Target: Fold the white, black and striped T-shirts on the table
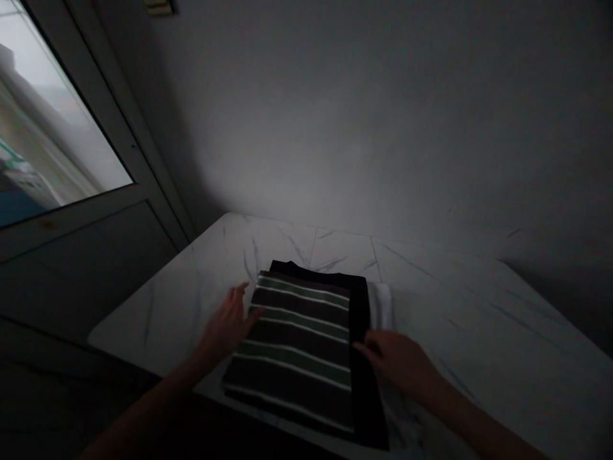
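A folded striped garment (297, 342), dark with green and white bands, lies flat on top of a folded black garment (361, 319). A strip of white cloth (384, 300) shows from under the black one on its right. My left hand (230, 322) is at the left edge of the striped garment, fingers apart and thumb over the cloth. At the right edge of the black garment is my right hand (395, 358), its fingers curled in with the thumb close by. Dim light hides whether any fabric is between those fingers.
The pile lies near the front edge of a white marble-patterned table (460, 306). Behind the table stands a plain grey wall (345, 115). On the left is a door (96, 236) with a bright glass pane (62, 128).
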`<state>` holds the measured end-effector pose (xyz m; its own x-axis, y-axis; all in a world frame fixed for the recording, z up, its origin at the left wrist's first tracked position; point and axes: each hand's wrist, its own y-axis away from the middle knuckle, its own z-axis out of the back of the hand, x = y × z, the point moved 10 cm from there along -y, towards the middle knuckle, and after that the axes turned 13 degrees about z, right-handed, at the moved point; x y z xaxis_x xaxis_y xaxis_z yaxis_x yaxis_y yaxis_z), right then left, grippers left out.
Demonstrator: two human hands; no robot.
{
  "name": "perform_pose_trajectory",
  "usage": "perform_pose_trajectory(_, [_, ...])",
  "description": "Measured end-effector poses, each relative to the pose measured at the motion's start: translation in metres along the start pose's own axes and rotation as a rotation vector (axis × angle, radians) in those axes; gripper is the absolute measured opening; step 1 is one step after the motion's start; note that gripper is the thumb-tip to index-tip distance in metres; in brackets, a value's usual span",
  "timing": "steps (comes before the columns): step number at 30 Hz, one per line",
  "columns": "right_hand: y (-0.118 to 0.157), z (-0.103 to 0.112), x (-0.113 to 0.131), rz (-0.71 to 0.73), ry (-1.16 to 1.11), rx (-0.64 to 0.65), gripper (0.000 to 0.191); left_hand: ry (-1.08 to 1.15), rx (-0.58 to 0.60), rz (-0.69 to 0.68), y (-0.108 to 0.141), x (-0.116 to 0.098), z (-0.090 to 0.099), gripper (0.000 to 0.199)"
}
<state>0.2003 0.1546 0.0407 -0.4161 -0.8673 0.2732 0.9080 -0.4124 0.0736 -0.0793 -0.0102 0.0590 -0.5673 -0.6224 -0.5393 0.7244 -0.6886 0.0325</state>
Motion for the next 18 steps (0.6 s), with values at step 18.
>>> perform_pose_trajectory(18, [-0.142,0.158,0.028,0.133,-0.003,-0.403,0.018,-0.384,-0.150,-0.345,-0.116,-0.116,0.131,0.014])
